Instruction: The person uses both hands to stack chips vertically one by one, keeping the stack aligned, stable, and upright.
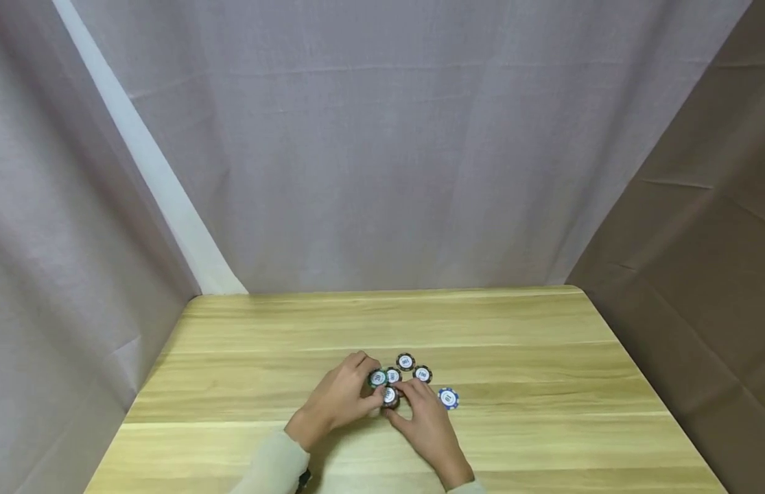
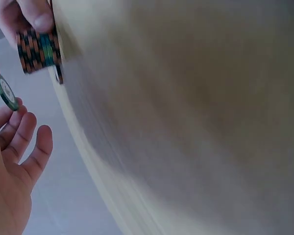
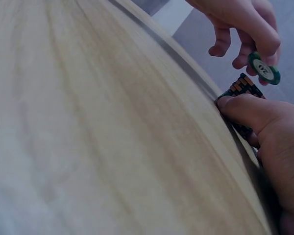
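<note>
My left hand (image 1: 340,396) pinches a green-edged poker chip (image 1: 378,377), held up above the table with its numbered face showing. In the right wrist view this green chip (image 3: 264,70) is tilted, just over a stack of dark chips (image 3: 243,86). My right hand (image 1: 429,424) grips that stack (image 1: 390,396), thumb on the near side and fingers on the far side. Seen from the left wrist, the stack (image 2: 35,51) has black and orange edges with a green chip among them. Another chip (image 1: 393,374) lies right behind the stack, partly covered by the green one.
Two black-edged chips, one at the back (image 1: 405,361) and one further right (image 1: 422,374), lie flat beyond my hands. A blue-and-white chip (image 1: 448,398) lies right of my right hand. Grey curtains (image 1: 382,171) rise behind the wooden table (image 1: 234,357).
</note>
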